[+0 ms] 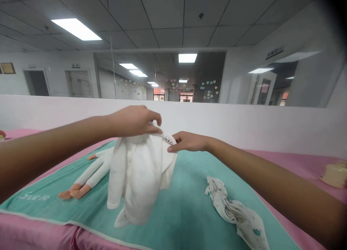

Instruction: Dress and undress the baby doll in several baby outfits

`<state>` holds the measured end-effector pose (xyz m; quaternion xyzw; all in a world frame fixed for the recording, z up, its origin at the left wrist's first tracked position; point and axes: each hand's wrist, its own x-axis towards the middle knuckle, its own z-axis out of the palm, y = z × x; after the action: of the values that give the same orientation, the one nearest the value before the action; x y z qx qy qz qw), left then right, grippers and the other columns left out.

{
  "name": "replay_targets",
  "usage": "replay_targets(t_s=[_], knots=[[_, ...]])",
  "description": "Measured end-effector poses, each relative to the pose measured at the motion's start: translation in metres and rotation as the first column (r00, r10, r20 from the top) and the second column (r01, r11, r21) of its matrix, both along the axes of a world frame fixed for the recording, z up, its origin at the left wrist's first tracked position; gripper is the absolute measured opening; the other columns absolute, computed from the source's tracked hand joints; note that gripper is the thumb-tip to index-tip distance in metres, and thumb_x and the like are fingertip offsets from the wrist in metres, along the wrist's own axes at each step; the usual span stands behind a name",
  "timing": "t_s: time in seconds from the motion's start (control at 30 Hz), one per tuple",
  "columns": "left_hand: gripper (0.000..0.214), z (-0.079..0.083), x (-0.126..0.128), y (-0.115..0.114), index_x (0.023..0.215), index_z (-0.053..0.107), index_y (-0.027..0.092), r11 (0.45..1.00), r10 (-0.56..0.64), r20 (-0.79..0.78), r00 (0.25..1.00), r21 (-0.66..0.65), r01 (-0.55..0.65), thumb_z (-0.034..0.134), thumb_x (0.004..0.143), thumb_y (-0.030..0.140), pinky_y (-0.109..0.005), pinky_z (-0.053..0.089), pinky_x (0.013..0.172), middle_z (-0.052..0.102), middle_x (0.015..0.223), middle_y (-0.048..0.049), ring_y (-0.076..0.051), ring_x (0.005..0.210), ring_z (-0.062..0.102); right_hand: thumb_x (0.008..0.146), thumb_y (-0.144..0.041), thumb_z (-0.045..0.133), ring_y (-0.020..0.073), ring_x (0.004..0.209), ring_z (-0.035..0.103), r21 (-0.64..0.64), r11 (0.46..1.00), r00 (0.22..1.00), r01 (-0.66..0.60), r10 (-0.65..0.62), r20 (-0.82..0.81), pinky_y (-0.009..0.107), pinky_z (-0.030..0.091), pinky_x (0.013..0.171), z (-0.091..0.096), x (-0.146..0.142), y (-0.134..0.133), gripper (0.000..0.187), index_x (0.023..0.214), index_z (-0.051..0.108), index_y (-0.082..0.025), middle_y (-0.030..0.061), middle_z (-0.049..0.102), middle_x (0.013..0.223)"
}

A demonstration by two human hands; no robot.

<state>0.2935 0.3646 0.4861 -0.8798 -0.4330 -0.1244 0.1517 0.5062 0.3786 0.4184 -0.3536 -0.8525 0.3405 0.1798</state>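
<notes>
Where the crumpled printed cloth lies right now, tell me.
The printed cloth is at the lower right of the head view, on the green towel, to the right of the held-up white garment.

The garment [141, 174] and towel [189, 192] look matt cloth, the doll's feet [81, 192] smooth plastic

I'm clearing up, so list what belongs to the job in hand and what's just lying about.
Likely part of the job:
shirt, held by left hand and right hand
towel, spread below
perhaps doll, untouched

Seemingly just lying about:
patterned cloth, crumpled
cream object, right edge
</notes>
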Motion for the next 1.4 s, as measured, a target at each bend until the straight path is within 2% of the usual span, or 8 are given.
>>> replay_targets(t_s=[0.13,0.33,0.47,0.63,0.83,1.0,1.13,1.4], knots=[[0.034,-0.018,-0.032,0.02,0.085,0.066,0.024,0.987,0.155,-0.214,0.964,0.075,-0.142,0.046,0.075,0.05,-0.038,0.038,0.072,0.057,0.066,-0.0068,-0.025,0.072,0.057,0.069,-0.038,0.058,0.0089,0.057,0.037,0.091,0.987,0.985,0.131,-0.14,0.097,0.023,0.026,0.051,-0.017,0.027,0.004,0.024,0.063,0.046,-0.018,-0.0045,0.042,0.063],[0.024,-0.043,-0.043,0.047,0.088,0.064,0.022,0.948,0.309,-0.078,0.948,0.106,-0.3,0.046,0.072,0.025,-0.041,0.04,0.071,0.061,0.077,-0.0099,-0.031,0.08,0.058,0.068,-0.03,0.049,0.0102,0.057,0.038,0.28,0.9,0.915,0.336,-0.382,0.13,0.023,0.025,0.049,-0.029,0.045,0.007,0.013,0.064,0.043,-0.019,-0.0039,0.041,0.064],[0.027,-0.05,-0.038,0.053,0.09,0.062,0.022,0.983,0.121,0.333,0.935,-0.169,-0.067,0.045,0.073,0.034,-0.033,0.044,0.074,0.063,0.098,-0.0062,-0.026,0.089,0.058,0.07,-0.033,0.05,0.0108,0.06,0.041,0.298,0.879,0.903,0.372,-0.417,0.101,0.023,0.028,0.053,-0.023,0.063,0.005,0.015,0.067,0.046,-0.019,-0.0035,0.044,0.067],[0.049,-0.102,-0.034,0.055,0.105,0.057,0.018,0.826,0.139,0.696,0.705,-0.474,0.305,0.045,0.074,0.055,-0.031,0.046,0.074,0.062,0.101,-0.0088,-0.025,0.093,0.058,0.073,-0.044,0.052,0.0106,0.061,0.041,0.107,0.867,0.873,0.487,-0.482,-0.071,0.023,0.028,0.053,-0.058,0.084,-0.004,0.026,0.072,0.046,-0.019,-0.0025,0.045,0.071],[0.049,-0.204,-0.044,0.075,0.079,0.058,0.02,0.787,0.13,0.259,0.957,-0.614,0.06,0.04,0.074,0.065,-0.032,0.042,0.069,0.062,0.09,-0.007,-0.024,0.081,0.058,0.066,-0.057,0.056,0.0087,0.054,0.031,-0.187,0.848,0.868,0.496,-0.488,0.087,0.023,0.023,0.051,-0.161,0.094,-0.014,0.044,0.061,0.038,-0.018,-0.0042,0.035,0.062],[0.043,-0.262,-0.027,0.107,0.08,0.05,0.021,0.854,0.168,0.065,0.984,-0.508,-0.112,0.029,0.082,0.059,-0.029,0.04,0.06,0.061,0.082,-0.0067,-0.023,0.074,0.058,0.072,-0.059,0.049,0.011,0.059,0.039,-0.056,0.793,0.793,0.607,-0.601,0.099,0.023,0.027,0.055,-0.218,0.091,0.026,0.041,0.065,0.044,-0.018,-0.0028,0.044,0.066],[0.039,-0.296,-0.003,0.153,0.09,0.051,0.02,0.872,0.262,-0.054,0.963,-0.414,-0.261,0.027,0.085,0.052,-0.03,0.04,0.061,0.062,0.09,-0.0106,-0.024,0.079,0.059,0.078,-0.056,0.044,0.0173,0.079,0.052,0.141,0.629,0.607,0.764,-0.776,0.171,0.025,0.033,0.065,-0.252,0.084,0.077,0.037,0.08,0.055,-0.02,0.0023,0.059,0.084],[0.036,-0.329,0.02,0.251,0.092,0.054,0.017,0.911,0.232,-0.126,0.964,-0.319,-0.261,0.041,0.082,0.049,-0.041,0.04,0.076,0.063,0.087,-0.0134,-0.028,0.082,0.061,0.081,-0.06,0.038,0.0214,0.091,0.056,0.205,0.504,0.46,0.839,-0.859,0.226,0.028,0.035,0.069,-0.306,0.082,0.16,0.043,0.102,0.055,-0.027,0.0042,0.063,0.095]])
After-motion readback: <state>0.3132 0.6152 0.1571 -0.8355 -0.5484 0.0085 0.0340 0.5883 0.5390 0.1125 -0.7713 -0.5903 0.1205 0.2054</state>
